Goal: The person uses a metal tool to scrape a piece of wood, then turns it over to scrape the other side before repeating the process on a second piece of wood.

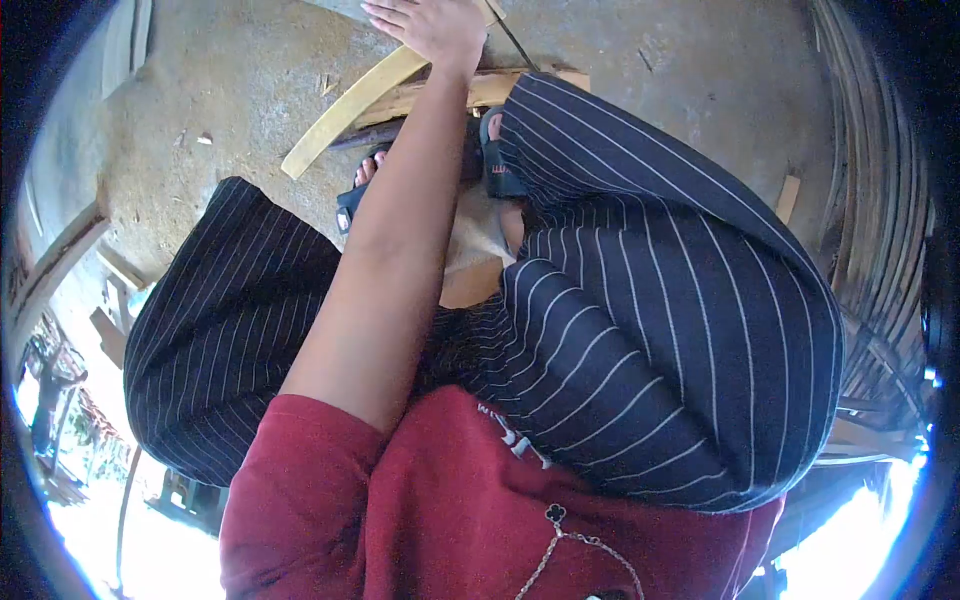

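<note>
My left hand (430,28) reaches out at the top edge of the view, its fingers stretched toward the left. It lies over a curved pale wooden strip (350,112), seemingly touching it; the thumb and palm are hidden. Under that strip, wooden pieces (400,100) lie across the floor in front of my sandalled feet (502,165). A thin dark rod (515,42) slants down just right of the hand; its upper end is cut off. My right hand is out of view.
My knees in striped trousers (660,330) spread wide on both sides. Long thin strips (865,170) are stacked along the right. A small wood offcut (788,198) and scattered chips lie on the concrete floor (230,90). Timber (55,265) stands at the left.
</note>
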Tool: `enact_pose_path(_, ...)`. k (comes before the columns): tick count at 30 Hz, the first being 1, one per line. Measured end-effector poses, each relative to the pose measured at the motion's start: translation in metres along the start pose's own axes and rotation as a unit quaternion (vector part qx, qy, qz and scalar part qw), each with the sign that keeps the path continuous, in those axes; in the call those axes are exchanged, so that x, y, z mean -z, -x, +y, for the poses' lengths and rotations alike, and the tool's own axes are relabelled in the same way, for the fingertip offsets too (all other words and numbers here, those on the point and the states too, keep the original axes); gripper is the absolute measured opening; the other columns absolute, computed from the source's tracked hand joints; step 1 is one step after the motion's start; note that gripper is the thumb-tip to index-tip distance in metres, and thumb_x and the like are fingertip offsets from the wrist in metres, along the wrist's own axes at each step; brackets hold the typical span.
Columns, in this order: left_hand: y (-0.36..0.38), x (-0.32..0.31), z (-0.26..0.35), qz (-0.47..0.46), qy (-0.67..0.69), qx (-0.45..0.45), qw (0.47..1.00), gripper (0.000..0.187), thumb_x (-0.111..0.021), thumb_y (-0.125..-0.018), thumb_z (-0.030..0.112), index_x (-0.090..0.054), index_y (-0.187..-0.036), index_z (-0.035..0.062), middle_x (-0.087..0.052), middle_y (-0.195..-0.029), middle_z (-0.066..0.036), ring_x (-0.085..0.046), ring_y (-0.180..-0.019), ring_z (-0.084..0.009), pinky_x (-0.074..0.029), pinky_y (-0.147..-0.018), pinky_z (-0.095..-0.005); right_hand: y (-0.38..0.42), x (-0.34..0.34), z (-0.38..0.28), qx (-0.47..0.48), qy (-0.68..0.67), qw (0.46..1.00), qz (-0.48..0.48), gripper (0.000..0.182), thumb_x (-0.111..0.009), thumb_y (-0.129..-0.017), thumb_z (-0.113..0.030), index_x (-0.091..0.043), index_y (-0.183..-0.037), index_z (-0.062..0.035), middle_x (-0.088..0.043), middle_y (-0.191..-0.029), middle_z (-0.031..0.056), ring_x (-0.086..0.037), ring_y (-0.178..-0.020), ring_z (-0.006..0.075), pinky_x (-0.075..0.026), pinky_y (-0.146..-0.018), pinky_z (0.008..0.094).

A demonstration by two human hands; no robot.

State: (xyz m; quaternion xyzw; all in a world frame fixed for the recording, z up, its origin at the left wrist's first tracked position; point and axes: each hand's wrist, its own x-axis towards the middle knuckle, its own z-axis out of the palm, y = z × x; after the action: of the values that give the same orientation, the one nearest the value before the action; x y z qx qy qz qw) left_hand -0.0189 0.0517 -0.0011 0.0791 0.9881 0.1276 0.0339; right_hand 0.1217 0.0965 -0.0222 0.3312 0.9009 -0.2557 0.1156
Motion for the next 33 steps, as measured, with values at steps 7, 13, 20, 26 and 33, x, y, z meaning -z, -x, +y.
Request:
enact_pose_path(7,-0.001,0.002,0.002,-0.005,0.038,0.009,0.999,0.101,-0.060,-0.076,0.047,-0.011,-0.141,-0.0111,-0.010,-0.145,-0.038,-0.008,-0.137,-0.0480,-0.003,-0.113,-0.0493,-0.004,0.003,0.003,0.006,-0.001,1.000,0.000,0.036,-0.041,-0.094,-0.037,-0.056,-0.094,-0.0048,-0.065,-0.081,0.0239,-0.064,-0.077,0.0421,-0.052,-0.065,0.0508)
enact_pose_path(13,0.001,0.013,0.001,0.005,0.059,0.000,0.998,0.104,-0.061,-0.074,0.051,-0.011,-0.142,-0.0104,-0.010,-0.144,-0.038,-0.008,-0.137,-0.0484,-0.004,-0.113,-0.0503,0.001,-0.001,0.006,0.004,0.003,1.000,-0.002,0.035,-0.042,-0.094,-0.038,-0.055,-0.094,-0.0046,-0.065,-0.080,0.0237,-0.064,-0.076,0.0419,-0.052,-0.064,0.0507)
enact_pose_path(20,0.003,0.011,0.004,-0.012,0.030,-0.007,0.999,0.102,-0.062,-0.075,0.048,-0.012,-0.141,-0.0105,-0.012,-0.145,-0.037,-0.008,-0.137,-0.0473,-0.004,-0.113,-0.0506,-0.002,-0.004,0.014,0.016,0.007,1.000,0.019,0.035,-0.043,-0.094,-0.038,-0.055,-0.094,-0.0045,-0.065,-0.080,0.0234,-0.064,-0.075,0.0417,-0.052,-0.063,0.0505)
enact_pose_path(26,0.000,0.015,0.005,-0.029,0.033,0.006,0.999,0.102,-0.063,-0.074,0.047,-0.012,-0.142,-0.0091,-0.012,-0.145,-0.037,-0.008,-0.137,-0.0473,-0.004,-0.113,-0.0513,-0.009,-0.003,0.013,0.049,0.012,0.998,0.032,0.036,-0.043,-0.094,-0.038,-0.054,-0.093,-0.0043,-0.065,-0.079,0.0232,-0.065,-0.074,0.0414,-0.053,-0.062,0.0504)
enact_pose_path(33,0.000,0.010,0.003,0.002,0.036,0.007,0.999,0.100,-0.062,-0.073,0.045,-0.013,-0.142,-0.0083,-0.014,-0.145,-0.036,-0.009,-0.137,-0.0482,-0.004,-0.112,-0.0518,0.007,-0.002,0.011,-0.010,0.003,1.000,0.008,0.035,-0.044,-0.094,-0.038,-0.055,-0.094,-0.0055,-0.065,-0.078,0.0229,-0.064,-0.073,0.0413,-0.053,-0.062,0.0502)
